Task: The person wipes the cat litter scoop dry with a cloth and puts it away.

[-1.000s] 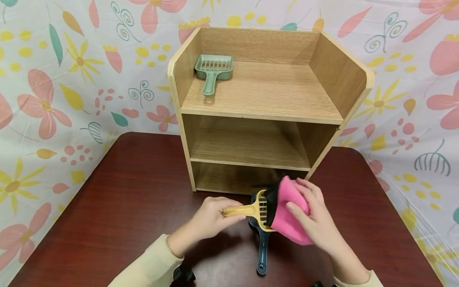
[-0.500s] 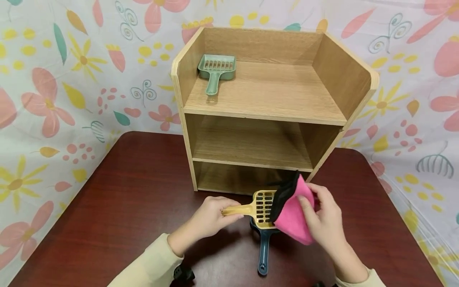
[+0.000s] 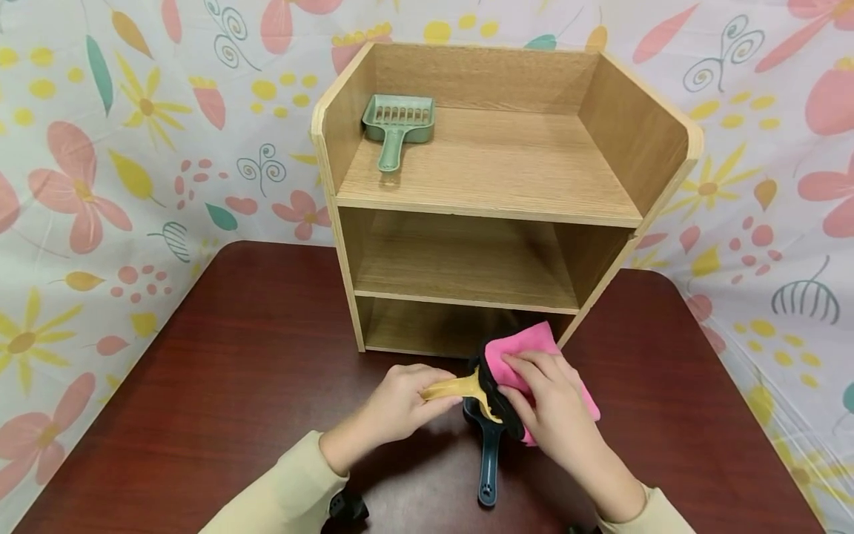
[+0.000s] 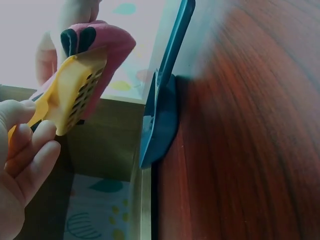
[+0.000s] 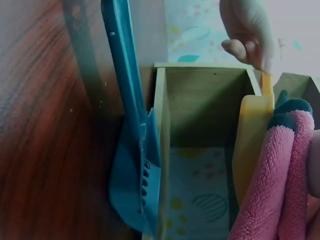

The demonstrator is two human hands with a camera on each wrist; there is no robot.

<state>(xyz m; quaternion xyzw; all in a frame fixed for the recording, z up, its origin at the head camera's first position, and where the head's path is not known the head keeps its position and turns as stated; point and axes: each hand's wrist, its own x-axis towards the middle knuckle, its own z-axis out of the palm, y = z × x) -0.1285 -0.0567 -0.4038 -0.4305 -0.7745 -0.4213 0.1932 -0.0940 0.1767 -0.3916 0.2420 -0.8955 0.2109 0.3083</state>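
Observation:
My left hand [image 3: 400, 404] pinches the handle of a yellow slotted litter scoop [image 3: 459, 387], held above the table. With my right hand [image 3: 559, 404] I grip a pink cloth [image 3: 523, 344] edged in black, folded over the scoop's head. In the left wrist view the cloth [image 4: 112, 45] lies against the slotted head of the scoop [image 4: 62, 100]. Below the yellow scoop, a dark blue litter scoop [image 3: 489, 463] rests on the table, its handle toward me. The right wrist view shows slots in the blue scoop [image 5: 131, 160]; from above its head is mostly covered.
A wooden shelf unit [image 3: 467, 211] stands at the back of the dark red table [image 3: 267, 356]. On its top shelf, at the left, sits a green litter scoop [image 3: 394, 141] in a matching holder. A flowered cloth [image 3: 167, 170] hangs behind.
The pink cloth has moved left over the yellow scoop's head, covering slots that showed half a second ago. The scoop's head has tilted. My left hand keeps its grip on the handle.

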